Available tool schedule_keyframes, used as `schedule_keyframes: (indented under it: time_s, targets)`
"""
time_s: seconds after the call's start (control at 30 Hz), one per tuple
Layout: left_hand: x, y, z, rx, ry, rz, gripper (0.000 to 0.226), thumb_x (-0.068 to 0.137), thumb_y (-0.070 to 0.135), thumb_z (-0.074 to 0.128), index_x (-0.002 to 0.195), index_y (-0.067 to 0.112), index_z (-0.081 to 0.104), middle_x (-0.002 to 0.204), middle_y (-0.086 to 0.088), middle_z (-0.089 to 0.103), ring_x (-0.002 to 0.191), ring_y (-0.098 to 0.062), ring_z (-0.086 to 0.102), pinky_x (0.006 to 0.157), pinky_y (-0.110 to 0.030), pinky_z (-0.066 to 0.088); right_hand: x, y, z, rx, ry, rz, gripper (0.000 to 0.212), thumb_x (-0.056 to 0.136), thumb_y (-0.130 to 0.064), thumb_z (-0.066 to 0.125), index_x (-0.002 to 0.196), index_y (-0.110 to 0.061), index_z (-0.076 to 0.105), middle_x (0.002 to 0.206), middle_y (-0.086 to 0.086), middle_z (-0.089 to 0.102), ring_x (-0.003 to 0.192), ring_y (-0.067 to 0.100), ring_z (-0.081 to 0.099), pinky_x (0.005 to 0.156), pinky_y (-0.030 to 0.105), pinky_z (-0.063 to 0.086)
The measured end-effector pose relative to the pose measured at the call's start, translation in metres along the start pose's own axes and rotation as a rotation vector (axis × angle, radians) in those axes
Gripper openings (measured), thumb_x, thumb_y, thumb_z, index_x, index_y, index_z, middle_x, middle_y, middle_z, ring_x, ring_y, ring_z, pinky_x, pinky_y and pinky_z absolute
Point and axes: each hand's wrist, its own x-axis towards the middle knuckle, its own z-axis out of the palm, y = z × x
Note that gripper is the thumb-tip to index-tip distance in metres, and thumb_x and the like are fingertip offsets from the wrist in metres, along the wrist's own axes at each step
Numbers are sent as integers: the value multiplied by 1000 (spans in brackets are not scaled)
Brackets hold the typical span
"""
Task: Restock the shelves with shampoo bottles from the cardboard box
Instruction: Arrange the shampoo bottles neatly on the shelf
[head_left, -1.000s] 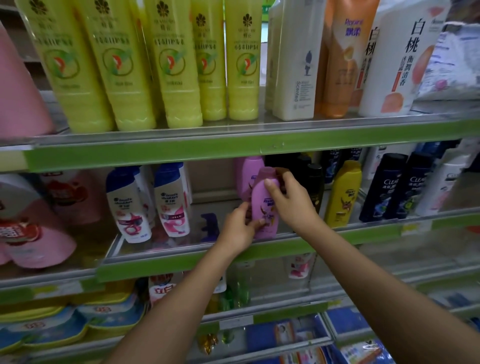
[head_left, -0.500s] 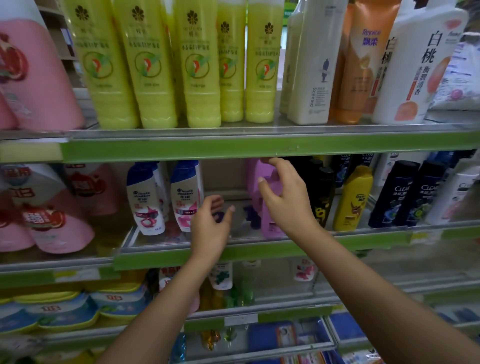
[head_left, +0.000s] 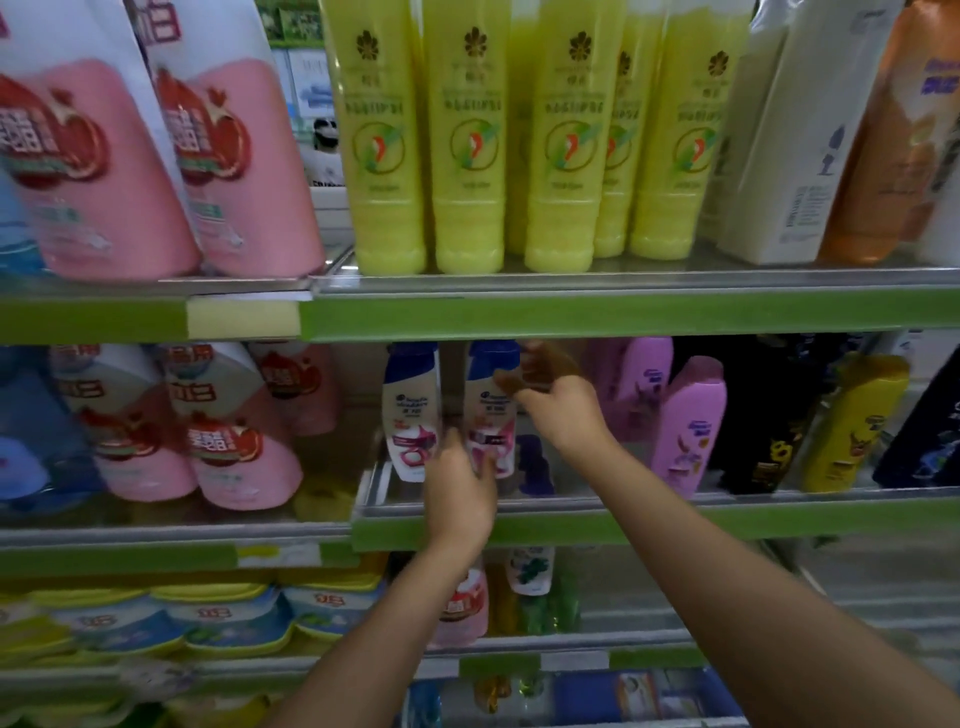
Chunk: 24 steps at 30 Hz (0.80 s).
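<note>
White shampoo bottle (head_left: 491, 410) with a blue cap stands on the middle shelf (head_left: 623, 519), beside its twin (head_left: 410, 410). The right hand (head_left: 558, 402) curls round its shoulder; the left hand (head_left: 460, 493) cups its base, though blur hides how firmly. Best done by sliding it upright, label outward, level with its neighbour. No cardboard box shows.

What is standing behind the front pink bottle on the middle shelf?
Behind the front pink bottle another pink bottle stands, its upper part visible. Its lower part is covered, and anything further back is too dark to tell.
</note>
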Motion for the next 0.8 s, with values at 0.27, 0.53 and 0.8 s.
schedule_keyframes:
  time_s: [0.27,0.53,0.8]
  targets:
    - [16,-15,0,-26,-198,-12,22,95,19,50,116,16,50,112,-1,62,103,-18,60,88,-38,51,-1,6,7,47,-15,39,39,89,-18,66,124,-11,53,112,8,64,104,18,62,87,32,54]
    - [11,-14,-7,-77,-246,11,17,93,23,52,110,19,55,101,3,66,96,-13,63,85,-38,54,-11,8,-2,-54,-5,-24,28,92,-21,62,119,-19,55,102,-3,67,94,9,64,74,16,51]
    - [-8,-1,-16,-132,-297,30,24,93,21,54,116,16,54,105,0,66,98,-14,63,87,-34,53,-31,6,-14,-175,27,-91,35,92,-32,60,123,-14,55,103,-2,66,94,12,63,74,21,49]
